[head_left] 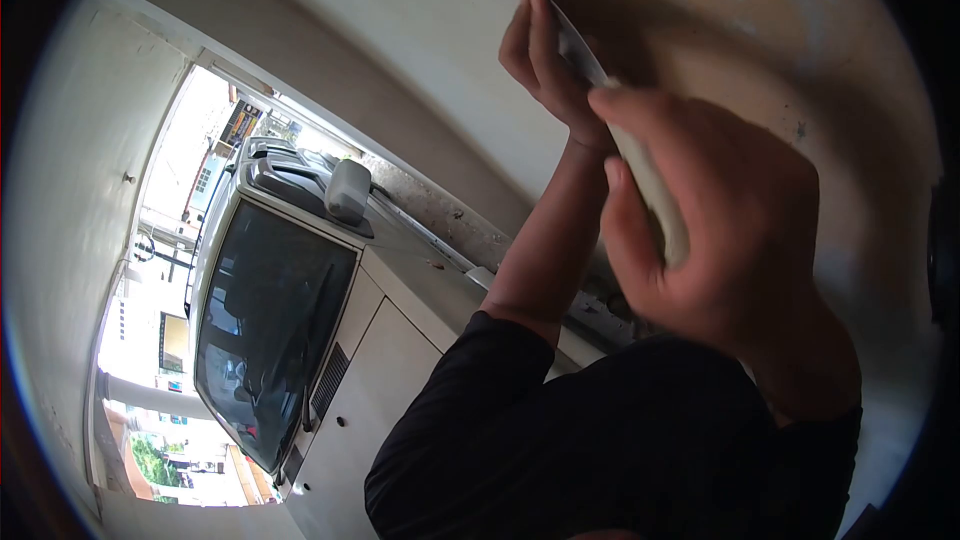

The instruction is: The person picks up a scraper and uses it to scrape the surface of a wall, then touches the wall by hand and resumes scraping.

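Observation:
A scraper with a thin metal blade (574, 40) and a cream handle (650, 185) is held up against a wall (420, 0). My right hand (715, 210) is closed around the handle, its thumb lying along the near side. Farther up, the fingers of my left hand (548, 65) bear on the blade close to its pointed end; part of that hand is hidden behind the metal. The blade appears nearly edge-on, so its full width does not show. Patches of bare, stained plaster (740, 0) mark the wall beside it.
To the left, a pale vehicle (375, 370) with a dark windscreen (265, 310) and a side mirror (349, 190) is parked close by. A ledge with debris (450, 215) runs between it and the wall. The view is tilted sideways.

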Demonstrator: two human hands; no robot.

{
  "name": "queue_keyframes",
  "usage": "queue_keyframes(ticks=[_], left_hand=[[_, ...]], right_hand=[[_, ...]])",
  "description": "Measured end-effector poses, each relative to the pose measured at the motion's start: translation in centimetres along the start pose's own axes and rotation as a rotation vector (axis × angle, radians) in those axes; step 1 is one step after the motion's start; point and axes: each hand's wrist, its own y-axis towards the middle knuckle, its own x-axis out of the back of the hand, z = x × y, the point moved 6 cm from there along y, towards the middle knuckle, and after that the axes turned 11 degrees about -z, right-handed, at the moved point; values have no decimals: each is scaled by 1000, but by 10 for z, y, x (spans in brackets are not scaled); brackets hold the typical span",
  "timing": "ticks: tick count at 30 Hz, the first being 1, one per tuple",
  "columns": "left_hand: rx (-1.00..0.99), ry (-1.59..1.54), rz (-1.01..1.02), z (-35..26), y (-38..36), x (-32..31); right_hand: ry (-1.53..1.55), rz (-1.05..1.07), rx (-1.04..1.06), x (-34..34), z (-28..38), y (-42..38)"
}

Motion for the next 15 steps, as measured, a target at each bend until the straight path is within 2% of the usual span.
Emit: queue_keyframes(ticks=[2,3,5,8,15], left_hand=[[140,22,11,2,1,4],[137,20,11,7,-3,6],[-2,5,49,10,-8,3],[-32,68,43,2,-3,3],[57,76,47,15,-14,7]], right_hand=[[-20,1,-12,-4,-3,3],[-20,-2,-11,-1,1,3],[-62,55,-1,4,10,1],[-106,81,20,-1,16,3],[-47,52,6,-3,10,4]])
